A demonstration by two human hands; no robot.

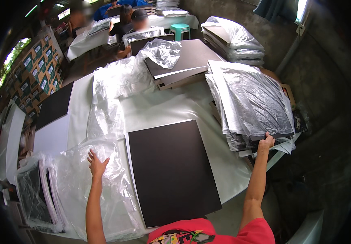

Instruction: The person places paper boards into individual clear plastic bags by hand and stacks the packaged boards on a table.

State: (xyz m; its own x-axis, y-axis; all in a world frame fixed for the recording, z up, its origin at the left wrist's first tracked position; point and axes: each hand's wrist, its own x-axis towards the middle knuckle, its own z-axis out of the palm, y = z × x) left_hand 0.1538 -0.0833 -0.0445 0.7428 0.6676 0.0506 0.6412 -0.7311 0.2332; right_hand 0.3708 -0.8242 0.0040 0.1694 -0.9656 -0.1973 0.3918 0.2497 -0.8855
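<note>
My left hand is open, its fingers spread over a clear plastic bag lying flat at the left of the table. On the right, my right hand is closed on the near edge of a plastic-wrapped board, which lies on top of a stack of similar wrapped sheets. Between my arms rests a large black board, with a thin white edge showing along its left side. More crumpled clear plastic runs away from me beyond the left hand.
Grey boards are piled at the far side, with loose plastic on them. A wrapped stack stands behind. Black and white sheets lie at the left. A co-worker sits across, near a green stool. Patterned cartons rise at left.
</note>
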